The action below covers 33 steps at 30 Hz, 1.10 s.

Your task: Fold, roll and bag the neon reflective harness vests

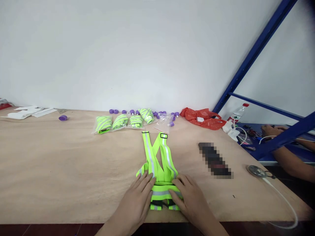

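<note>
A neon-yellow reflective vest (157,192) of elastic straps with silver stripes lies on the wooden table in front of me. Its two shoulder straps stretch away from me, each with a black buckle, and its waist belt runs across the near end. My left hand (136,198) rests on the belt's left side, fingers extended and lying flat. On the right side, my right hand (190,196) presses down with its fingers stretched out and thumb apart. Black clip parts show below the belt between my hands. The belt's ends are hidden under my palms.
Several bagged vests (103,124) stand in a row near the wall, beside a clear plastic bag (163,123) and purple caps (63,118). A red bag (203,119), a pixelated dark object (215,160) and a corded round device (256,171) lie right. Another person's arm (290,160) shows beyond the blue frame.
</note>
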Each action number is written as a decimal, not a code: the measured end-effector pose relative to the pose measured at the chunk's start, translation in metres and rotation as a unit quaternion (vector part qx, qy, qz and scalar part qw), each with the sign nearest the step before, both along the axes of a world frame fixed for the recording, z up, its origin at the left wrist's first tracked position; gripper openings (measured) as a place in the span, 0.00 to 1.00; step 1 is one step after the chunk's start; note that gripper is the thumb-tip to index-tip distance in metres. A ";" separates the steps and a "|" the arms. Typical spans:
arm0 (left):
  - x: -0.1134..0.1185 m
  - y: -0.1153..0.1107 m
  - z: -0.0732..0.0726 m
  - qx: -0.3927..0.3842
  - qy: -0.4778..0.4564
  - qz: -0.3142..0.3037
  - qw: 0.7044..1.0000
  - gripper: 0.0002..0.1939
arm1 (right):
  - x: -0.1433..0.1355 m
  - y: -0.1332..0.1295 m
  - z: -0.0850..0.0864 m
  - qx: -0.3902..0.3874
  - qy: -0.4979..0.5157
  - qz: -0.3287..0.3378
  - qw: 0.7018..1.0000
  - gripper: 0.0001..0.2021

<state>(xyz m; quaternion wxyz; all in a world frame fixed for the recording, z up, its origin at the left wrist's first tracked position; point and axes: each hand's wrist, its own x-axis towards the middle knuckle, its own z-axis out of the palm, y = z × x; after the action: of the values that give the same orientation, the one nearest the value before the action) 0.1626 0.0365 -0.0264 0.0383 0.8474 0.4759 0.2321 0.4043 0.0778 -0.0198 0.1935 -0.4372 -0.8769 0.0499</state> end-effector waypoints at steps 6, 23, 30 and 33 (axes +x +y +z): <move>-0.007 -0.004 0.002 -0.112 -0.016 -0.025 0.993 0.37 | 0.004 -0.003 -0.009 0.025 0.002 -0.013 1.000 0.09; -0.002 -0.012 0.011 -0.164 0.010 0.001 0.986 0.33 | 0.007 -0.018 -0.012 0.033 0.029 0.090 0.995 0.25; -0.006 -0.010 0.017 -0.198 0.036 -0.045 0.978 0.40 | 0.015 -0.023 -0.014 0.081 -0.037 0.137 0.987 0.39; -0.005 -0.011 0.014 -0.197 0.037 -0.046 0.979 0.39 | 0.016 -0.024 -0.016 0.111 -0.033 0.148 0.982 0.40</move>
<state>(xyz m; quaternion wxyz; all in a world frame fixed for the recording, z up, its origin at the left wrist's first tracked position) 0.1573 0.0253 -0.0122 0.1974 0.8521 0.4741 0.1006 0.4206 0.0535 -0.0360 0.2024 -0.2803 -0.9377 -0.0342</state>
